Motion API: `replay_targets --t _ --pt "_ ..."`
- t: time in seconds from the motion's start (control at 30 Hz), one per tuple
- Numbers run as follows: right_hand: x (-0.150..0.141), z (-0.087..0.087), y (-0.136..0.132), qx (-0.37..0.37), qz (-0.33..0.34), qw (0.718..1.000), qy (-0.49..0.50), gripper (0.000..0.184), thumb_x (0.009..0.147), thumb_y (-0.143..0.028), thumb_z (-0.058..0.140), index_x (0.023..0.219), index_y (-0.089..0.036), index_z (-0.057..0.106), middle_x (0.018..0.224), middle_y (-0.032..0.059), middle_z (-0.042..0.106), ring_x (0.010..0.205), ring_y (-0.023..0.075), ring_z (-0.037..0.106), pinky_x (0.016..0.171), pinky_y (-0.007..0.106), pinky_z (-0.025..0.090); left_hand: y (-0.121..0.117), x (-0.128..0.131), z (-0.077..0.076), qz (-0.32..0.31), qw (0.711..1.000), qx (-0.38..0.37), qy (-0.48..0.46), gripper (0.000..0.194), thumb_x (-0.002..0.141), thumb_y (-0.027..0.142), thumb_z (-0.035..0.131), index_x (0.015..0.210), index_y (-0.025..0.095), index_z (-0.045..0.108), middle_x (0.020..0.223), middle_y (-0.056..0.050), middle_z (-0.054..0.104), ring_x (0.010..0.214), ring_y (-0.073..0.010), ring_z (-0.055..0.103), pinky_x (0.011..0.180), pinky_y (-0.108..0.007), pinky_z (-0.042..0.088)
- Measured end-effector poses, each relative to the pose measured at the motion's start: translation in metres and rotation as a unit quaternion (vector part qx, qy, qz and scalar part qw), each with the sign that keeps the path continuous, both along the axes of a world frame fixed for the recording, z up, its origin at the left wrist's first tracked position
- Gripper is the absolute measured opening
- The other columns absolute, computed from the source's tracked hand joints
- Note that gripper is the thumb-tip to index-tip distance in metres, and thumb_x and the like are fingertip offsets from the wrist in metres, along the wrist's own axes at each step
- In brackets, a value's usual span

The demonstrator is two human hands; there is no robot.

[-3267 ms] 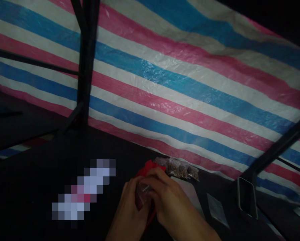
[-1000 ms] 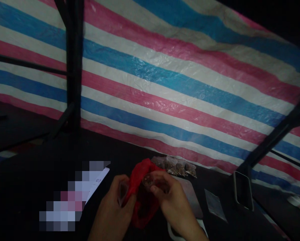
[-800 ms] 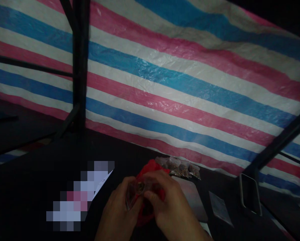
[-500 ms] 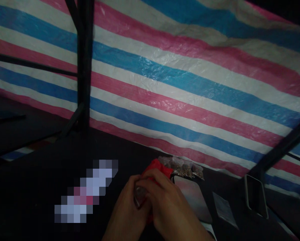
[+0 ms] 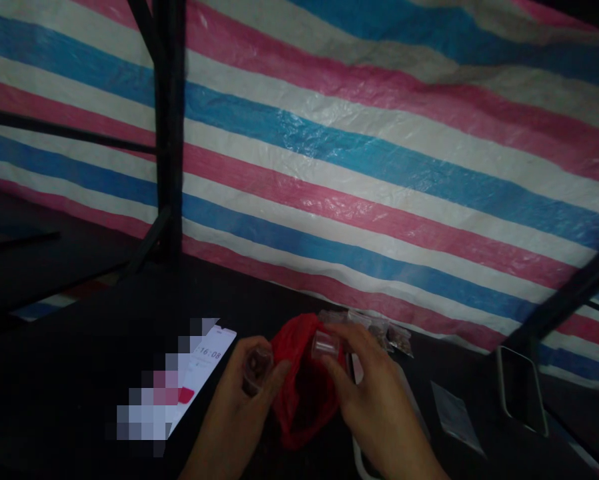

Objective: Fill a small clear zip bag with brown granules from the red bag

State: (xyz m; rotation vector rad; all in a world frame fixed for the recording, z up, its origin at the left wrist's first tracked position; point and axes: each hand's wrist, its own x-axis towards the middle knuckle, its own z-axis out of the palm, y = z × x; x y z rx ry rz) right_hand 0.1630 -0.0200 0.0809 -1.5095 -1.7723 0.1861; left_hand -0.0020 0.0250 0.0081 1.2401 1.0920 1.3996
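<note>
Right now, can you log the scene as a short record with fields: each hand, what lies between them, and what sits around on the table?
left hand: holds a small clear plastic pouch, open end up
right hand: pinches a small clear plastic cup
between hands: red plastic bag, mouth open
behind bag: row of small filled clear packets
left of hands: lit phone screen
right: empty flat clear pouch; dark phone propped upright
backdrop: pink, blue and white striped tarpaulin
surface: dark table
</note>
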Motion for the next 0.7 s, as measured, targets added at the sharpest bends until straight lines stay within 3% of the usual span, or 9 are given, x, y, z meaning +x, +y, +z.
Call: replay_targets --t 0.13,0.23,0.37,0.43,0.53,0.6,0.7 --pt "-0.001 -0.023 0.005 -0.092 0.009 0.995 -0.034 0.036 0.088 0.001 0.065 0.109 -0.025 0.079 0.117 0.0033 0.076 0.115 0.0253 0.067 0.105 0.04 0.049 0.003 -0.013 0.009 0.086 0.991 -0.046 -0.095 0.061 0.064 0.07 0.085 0.102 0.027 0.065 0.078 0.005 0.065 0.063 -0.014 0.06 0.052 -0.021 0.051" --pt "-0.005 -0.031 0.008 -0.089 0.01 0.995 -0.043 0.036 0.088 0.001 0.064 0.107 -0.026 0.08 0.115 0.0023 0.077 0.114 0.025 0.064 0.106 0.04 0.045 0.0 -0.021 0.026 0.072 0.968 -0.108 -0.217 0.069 0.052 0.074 0.091 0.097 0.026 0.066 0.079 0.004 0.067 0.06 -0.0131 0.06 0.046 -0.02 0.051" --pt "0.002 -0.031 0.011 -0.098 -0.001 0.994 -0.049 0.035 0.088 0.001 0.062 0.103 -0.025 0.08 0.116 0.0024 0.077 0.116 0.0245 0.063 0.104 0.038 0.04 -0.008 -0.028 0.046 0.034 0.939 -0.148 -0.309 0.065 0.041 0.061 0.099 0.084 0.025 0.066 0.079 0.004 0.064 0.072 -0.0161 0.063 0.059 -0.026 0.061" --pt "0.009 -0.031 0.01 -0.119 -0.001 0.991 -0.067 0.035 0.086 0.001 0.061 0.1 -0.025 0.08 0.115 0.0028 0.078 0.118 0.025 0.062 0.103 0.039 0.037 -0.01 -0.027 0.048 0.032 0.954 -0.125 -0.271 0.061 0.045 0.062 0.097 0.08 0.025 0.063 0.072 0.005 0.059 0.066 -0.0148 0.057 0.053 -0.024 0.056" --pt "0.016 -0.03 0.008 -0.145 -0.002 0.984 -0.1 0.04 0.083 0.002 0.058 0.103 -0.024 0.08 0.115 0.0037 0.079 0.119 0.0247 0.061 0.103 0.039 0.034 -0.008 -0.019 0.037 0.094 0.99 -0.046 -0.09 0.053 0.057 0.065 0.089 0.081 0.026 0.062 0.066 0.005 0.057 0.062 -0.0141 0.051 0.051 -0.023 0.046" --pt "0.018 -0.03 0.007 -0.157 -0.008 0.979 -0.128 0.045 0.08 0.003 0.056 0.108 -0.022 0.08 0.118 0.0057 0.078 0.121 0.0254 0.061 0.104 0.04 0.032 -0.006 -0.012 0.023 0.125 0.991 -0.024 0.05 0.049 0.063 0.065 0.083 0.081 0.026 0.059 0.067 0.005 0.057 0.062 -0.0159 0.051 0.055 -0.026 0.045" --pt "0.018 -0.032 0.005 -0.172 -0.011 0.973 -0.153 0.05 0.077 0.003 0.054 0.114 -0.019 0.078 0.122 0.0087 0.076 0.123 0.026 0.061 0.105 0.04 0.032 -0.005 -0.001 0.001 0.104 0.976 -0.056 0.182 0.052 0.065 0.07 0.077 0.084 0.027 0.054 0.072 0.003 0.058 0.068 -0.0218 0.057 0.063 -0.035 0.049"
